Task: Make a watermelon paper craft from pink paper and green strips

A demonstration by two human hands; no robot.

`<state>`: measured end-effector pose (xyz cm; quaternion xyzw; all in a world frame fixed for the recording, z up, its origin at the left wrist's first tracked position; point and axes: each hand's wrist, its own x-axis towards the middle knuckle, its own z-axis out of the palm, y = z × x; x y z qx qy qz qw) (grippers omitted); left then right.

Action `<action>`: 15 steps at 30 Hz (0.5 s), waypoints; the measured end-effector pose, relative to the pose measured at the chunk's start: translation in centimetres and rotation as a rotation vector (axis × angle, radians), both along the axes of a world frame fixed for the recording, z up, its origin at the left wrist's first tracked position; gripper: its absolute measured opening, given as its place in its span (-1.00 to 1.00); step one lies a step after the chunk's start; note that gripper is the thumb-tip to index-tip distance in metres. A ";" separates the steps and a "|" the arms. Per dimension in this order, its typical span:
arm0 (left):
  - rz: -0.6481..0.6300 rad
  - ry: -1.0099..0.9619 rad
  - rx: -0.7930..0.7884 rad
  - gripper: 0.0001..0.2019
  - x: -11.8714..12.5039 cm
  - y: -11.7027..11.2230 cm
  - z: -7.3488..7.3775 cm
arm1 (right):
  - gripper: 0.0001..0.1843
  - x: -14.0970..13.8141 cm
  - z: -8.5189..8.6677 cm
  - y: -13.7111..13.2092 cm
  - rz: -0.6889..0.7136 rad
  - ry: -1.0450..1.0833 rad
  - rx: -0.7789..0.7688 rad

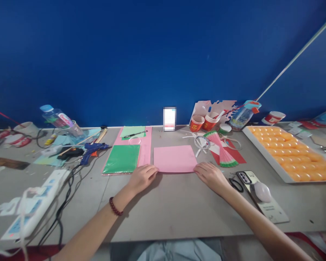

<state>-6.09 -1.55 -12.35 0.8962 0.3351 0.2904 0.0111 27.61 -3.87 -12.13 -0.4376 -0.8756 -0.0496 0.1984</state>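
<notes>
A pink sheet of paper (175,158) lies flat on the grey table (168,203) in front of me. My left hand (141,177) rests at its near left corner, fingers curled with the tips on the paper's edge. At the near right corner sits my right hand (212,175), fingers likewise bent and pressing the edge. A dark bead bracelet (115,206) circles my left wrist. Neither hand lifts the sheet off the table.
Green paper (122,158) on larger pink sheets lies to the left, with a blue glue gun (93,149), cables and a power strip (34,206) beyond. To the right are a folded paper fan (222,151), red cups (197,123), a phone (247,178) and a tray of orange balls (296,154).
</notes>
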 end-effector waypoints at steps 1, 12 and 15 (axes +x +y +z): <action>-0.001 0.009 0.009 -0.84 0.0 0.0 0.1 | -0.77 0.0 -0.2 0.1 -0.001 0.002 0.019; -0.047 0.201 -0.153 -0.83 4.0 -0.7 1.5 | -0.79 -0.8 -1.1 0.6 -0.025 0.226 0.015; -0.044 0.246 -0.232 -0.89 6.8 -0.1 2.1 | -0.83 -0.7 -1.3 0.8 -0.053 0.305 -0.027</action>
